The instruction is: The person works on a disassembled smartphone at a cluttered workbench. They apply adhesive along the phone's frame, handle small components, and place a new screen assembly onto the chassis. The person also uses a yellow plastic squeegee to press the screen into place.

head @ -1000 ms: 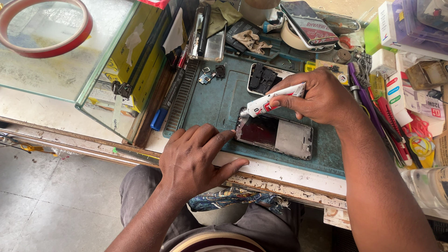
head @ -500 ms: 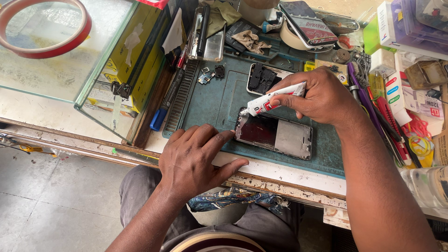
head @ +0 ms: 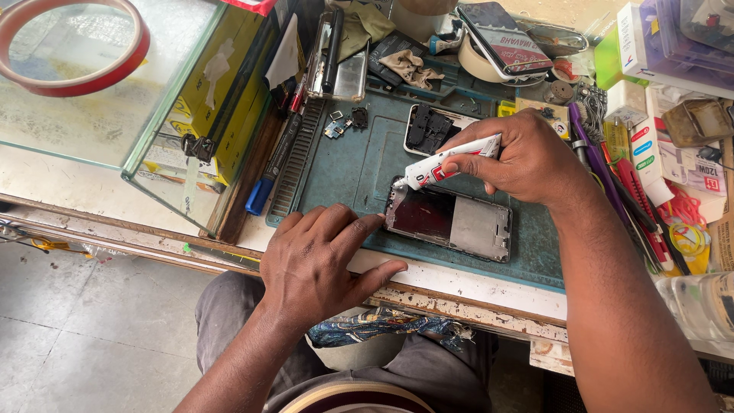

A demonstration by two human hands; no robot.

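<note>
My right hand (head: 527, 157) grips the white glue tube (head: 451, 162), nozzle angled down-left onto the opened phone frame's (head: 451, 222) left corner; frame lies lengthwise across the green mat (head: 359, 164). Left hand (head: 321, 264) flat, open, fingertips touching that end.

A white glue tube (head: 451, 162) with red and black markings is held tilted, its nozzle lowered to the top left corner of an opened phone frame (head: 451, 222). The frame is laid flat on the mat, its dark left half exposed beside a grey metal plate.
</note>
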